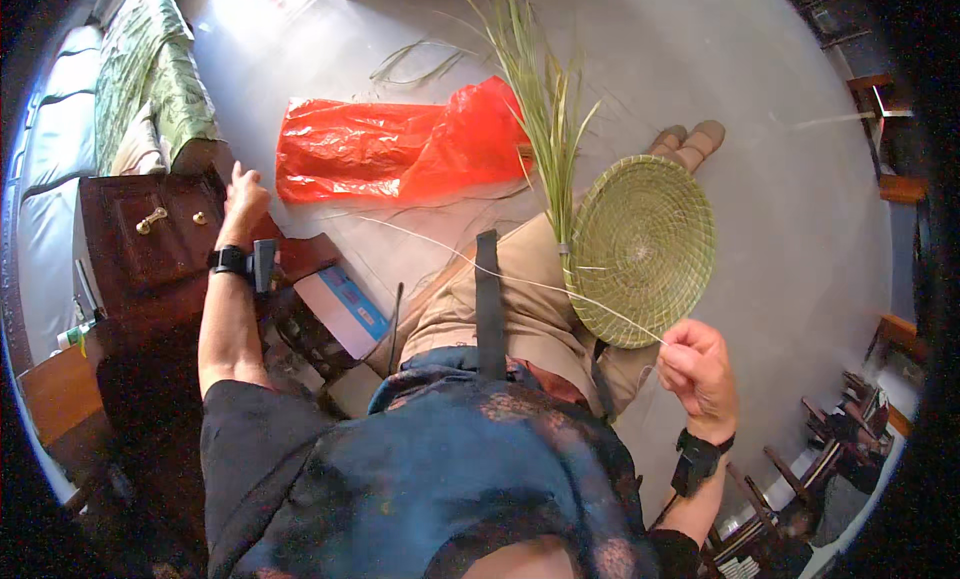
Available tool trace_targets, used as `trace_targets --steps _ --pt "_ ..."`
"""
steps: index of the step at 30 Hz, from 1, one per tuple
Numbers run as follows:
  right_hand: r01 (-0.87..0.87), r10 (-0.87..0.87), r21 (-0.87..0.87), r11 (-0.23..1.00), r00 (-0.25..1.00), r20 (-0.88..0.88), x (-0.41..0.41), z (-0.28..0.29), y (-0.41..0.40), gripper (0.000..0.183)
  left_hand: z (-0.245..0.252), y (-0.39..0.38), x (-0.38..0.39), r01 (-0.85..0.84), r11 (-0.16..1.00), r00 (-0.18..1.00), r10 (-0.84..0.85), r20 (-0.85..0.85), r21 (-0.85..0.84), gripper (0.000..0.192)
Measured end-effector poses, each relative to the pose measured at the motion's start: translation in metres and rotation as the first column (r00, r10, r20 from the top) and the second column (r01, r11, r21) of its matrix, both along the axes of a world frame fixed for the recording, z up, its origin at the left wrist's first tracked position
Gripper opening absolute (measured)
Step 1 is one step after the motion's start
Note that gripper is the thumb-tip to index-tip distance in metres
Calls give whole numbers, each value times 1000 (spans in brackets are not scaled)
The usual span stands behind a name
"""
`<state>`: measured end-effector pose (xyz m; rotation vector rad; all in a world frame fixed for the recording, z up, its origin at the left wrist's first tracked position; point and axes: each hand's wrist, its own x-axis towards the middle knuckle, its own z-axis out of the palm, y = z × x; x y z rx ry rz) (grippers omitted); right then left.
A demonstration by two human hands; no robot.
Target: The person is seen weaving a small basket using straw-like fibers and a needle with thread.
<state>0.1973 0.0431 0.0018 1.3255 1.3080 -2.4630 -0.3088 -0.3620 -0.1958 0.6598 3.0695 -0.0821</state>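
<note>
Pinched in the fingers of my right hand is a thin white cord, which runs in a slack curve leftward across my lap. Close above that hand, a round coiled basket piece of green plant fibre leans on my leg. A bundle of long green grass blades rises from its left edge, with a small band around the base. My left hand is stretched out to the left beside a dark wooden cabinet. Its fingers are partly spread and I see nothing in them.
A red plastic bag lies on the pale floor, with loose grass strands beyond it. A white and blue box is left of my lap. Green patterned cloth hangs above the cabinet. Dark wooden furniture stands at right.
</note>
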Motion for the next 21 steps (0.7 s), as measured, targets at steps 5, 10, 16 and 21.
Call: trace_targets --steps 5,10,16,21 --pt "-95 94 113 989 995 9 -33 11 -9 6 94 106 57 91 901 933 -225 279 424 23" --pt "-204 217 208 957 975 -43 -67 29 -12 4 182 248 216 -262 568 -99 -820 564 780 57" --pt "-196 224 244 950 970 -93 -82 41 -18 3 198 269 237 -10 604 -243 -775 584 797 15" --pt "-219 231 95 971 963 -137 -45 20 -6 3 218 236 192 -412 644 268 -590 761 644 12"
